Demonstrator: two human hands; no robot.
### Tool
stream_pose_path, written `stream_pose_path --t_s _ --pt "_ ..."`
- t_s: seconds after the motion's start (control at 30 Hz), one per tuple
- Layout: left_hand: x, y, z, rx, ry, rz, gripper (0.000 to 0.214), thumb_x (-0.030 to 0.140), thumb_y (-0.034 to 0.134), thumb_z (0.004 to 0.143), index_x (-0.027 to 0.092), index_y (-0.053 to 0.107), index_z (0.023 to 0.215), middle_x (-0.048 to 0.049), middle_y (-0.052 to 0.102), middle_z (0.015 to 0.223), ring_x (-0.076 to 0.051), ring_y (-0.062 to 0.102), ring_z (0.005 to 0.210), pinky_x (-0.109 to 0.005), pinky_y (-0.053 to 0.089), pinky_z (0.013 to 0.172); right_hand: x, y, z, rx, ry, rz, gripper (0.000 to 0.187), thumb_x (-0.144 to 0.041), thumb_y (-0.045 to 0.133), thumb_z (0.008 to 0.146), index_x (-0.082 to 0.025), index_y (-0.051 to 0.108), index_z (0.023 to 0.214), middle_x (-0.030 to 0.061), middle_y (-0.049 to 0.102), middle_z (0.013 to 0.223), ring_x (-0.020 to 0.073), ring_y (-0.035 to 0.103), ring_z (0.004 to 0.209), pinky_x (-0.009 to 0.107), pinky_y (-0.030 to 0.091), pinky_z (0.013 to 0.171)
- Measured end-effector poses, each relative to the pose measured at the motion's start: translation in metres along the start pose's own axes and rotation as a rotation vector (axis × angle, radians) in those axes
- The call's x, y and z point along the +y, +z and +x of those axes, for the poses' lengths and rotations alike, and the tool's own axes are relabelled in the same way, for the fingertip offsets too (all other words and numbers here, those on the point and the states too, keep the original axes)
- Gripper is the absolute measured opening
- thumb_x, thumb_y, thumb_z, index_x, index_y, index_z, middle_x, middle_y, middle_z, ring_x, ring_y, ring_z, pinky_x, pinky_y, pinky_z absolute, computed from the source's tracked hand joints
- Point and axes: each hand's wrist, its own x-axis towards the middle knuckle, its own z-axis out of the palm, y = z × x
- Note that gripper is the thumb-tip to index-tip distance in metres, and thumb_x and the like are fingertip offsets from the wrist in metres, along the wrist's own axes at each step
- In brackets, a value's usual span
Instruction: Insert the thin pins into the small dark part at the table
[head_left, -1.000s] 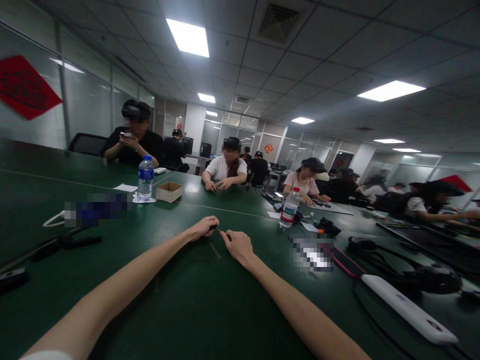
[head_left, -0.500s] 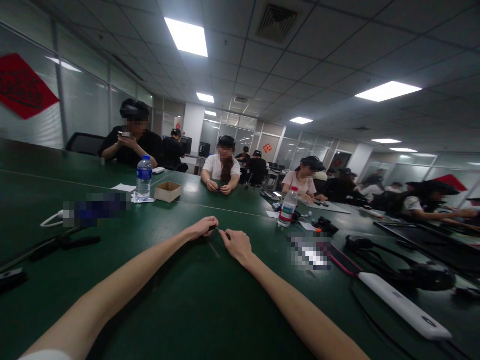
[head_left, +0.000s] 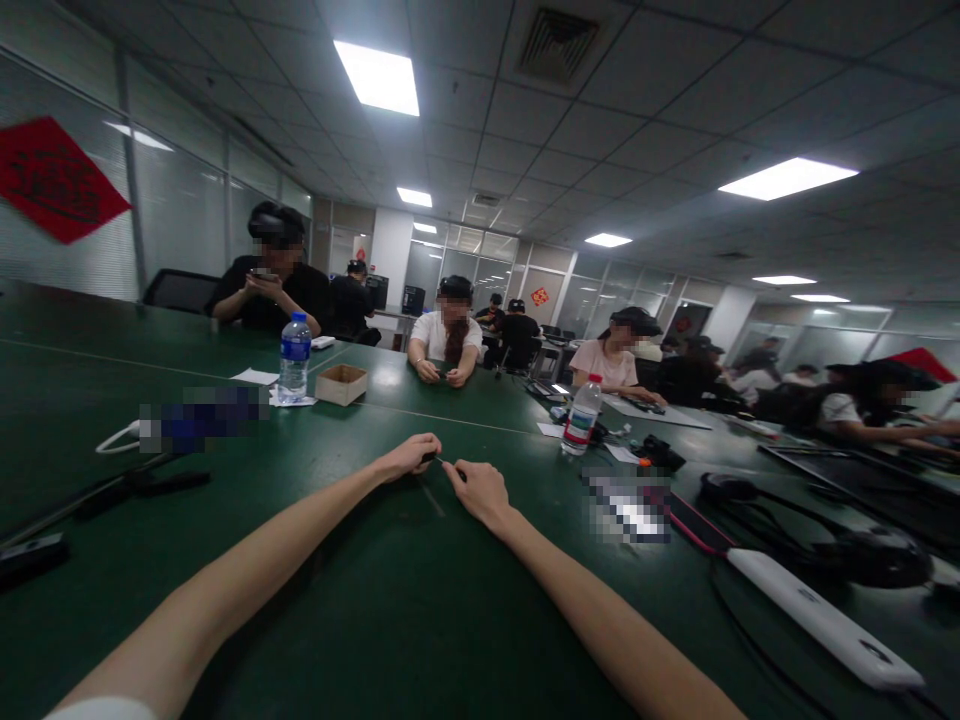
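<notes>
Green table, left hand and right hand close together over it, dark piece in the left one's fingers.
The left hand is closed on the piece, mid-table, just left of the right hand; that one is curled, its fingertips by a thin tip, and whether it pinches this is too small to tell. The piece is probably light and stiff, perhaps a little slippery; the dark part looks the surer hold, the slim tip likelier to bend.
</notes>
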Motion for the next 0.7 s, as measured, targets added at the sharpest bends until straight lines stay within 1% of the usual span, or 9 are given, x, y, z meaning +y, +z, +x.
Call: stream_pose_path --t_s 0.23,0.3,0.4,0.43,0.47,0.6,0.7 --pt "0.0015 -0.0008 -0.0006 -0.005 -0.016 -0.026 0.021 0.037 0.052 0.077 0.017 0.047 0.08 0.008 0.033 0.048 -0.005 0.03 0.034 -0.015 0.016 0.035 0.001 -0.0019 -0.0002 0.004 -0.018 0.025 0.063 -0.059 0.014 0.091 -0.024 0.067 0.091 0.0046 0.069 0.085 0.0143 0.062 0.073 0.021 0.041 0.063" --pt "0.0024 -0.0006 -0.001 -0.006 -0.012 -0.037 0.021 0.037 0.052 0.077 0.017 0.047 0.081 0.0081 0.033 0.048 -0.005 0.029 0.034 -0.016 0.016 0.035 -0.0004 -0.0028 -0.0011 0.004 -0.053 0.026 0.064 -0.059 0.014 0.092 -0.024 0.067 0.09 0.0042 0.069 0.084 0.014 0.062 0.072 0.021 0.041 0.063" --pt "0.003 -0.0003 -0.0012 0.0 -0.012 -0.053 0.021 0.037 0.051 0.078 0.017 0.046 0.081 0.0087 0.031 0.046 -0.005 0.026 0.034 -0.015 0.016 0.035 -0.0041 -0.0041 -0.0025 -0.03 -0.144 0.005 0.061 -0.06 0.018 0.091 -0.023 0.068 0.087 0.0044 0.069 0.086 0.0143 0.062 0.075 0.022 0.041 0.066" --pt "0.0029 -0.0003 -0.0011 0.001 -0.016 -0.057 0.021 0.037 0.051 0.078 0.017 0.046 0.081 0.0088 0.031 0.046 -0.005 0.026 0.034 -0.015 0.016 0.036 -0.0051 -0.0043 -0.0028 -0.037 -0.155 -0.007 0.06 -0.06 0.02 0.091 -0.023 0.068 0.087 0.0047 0.069 0.087 0.0146 0.062 0.076 0.022 0.041 0.067" --pt "0.0026 -0.0003 -0.0008 0.001 -0.02 -0.06 0.021 0.037 0.051 0.078 0.017 0.046 0.082 0.0089 0.031 0.046 -0.005 0.026 0.034 -0.015 0.015 0.036 -0.0057 -0.0043 -0.0029 -0.035 -0.144 -0.018 0.06 -0.06 0.021 0.091 -0.023 0.068 0.088 0.0051 0.069 0.088 0.015 0.062 0.077 0.022 0.041 0.068" --pt "0.0018 -0.0007 0.0005 -0.006 -0.023 -0.073 0.019 0.035 0.051 0.078 0.017 0.046 0.082 0.0093 0.03 0.046 -0.005 0.026 0.034 -0.015 0.014 0.036 -0.0039 -0.0026 -0.0017 -0.003 -0.024 -0.026 0.062 -0.059 0.017 0.091 -0.023 0.067 0.089 0.0059 0.069 0.087 0.0156 0.062 0.075 0.023 0.041 0.066" --pt "0.0028 -0.0004 0.0003 -0.014 -0.026 -0.056 0.019 0.036 0.051 0.078 0.017 0.047 0.081 0.0087 0.031 0.046 -0.005 0.026 0.033 -0.016 0.014 0.035 -0.0013 -0.0004 -0.0004 0.001 -0.014 -0.003 0.064 -0.06 0.014 0.091 -0.023 0.067 0.087 0.0055 0.069 0.084 0.015 0.062 0.072 0.023 0.041 0.064"
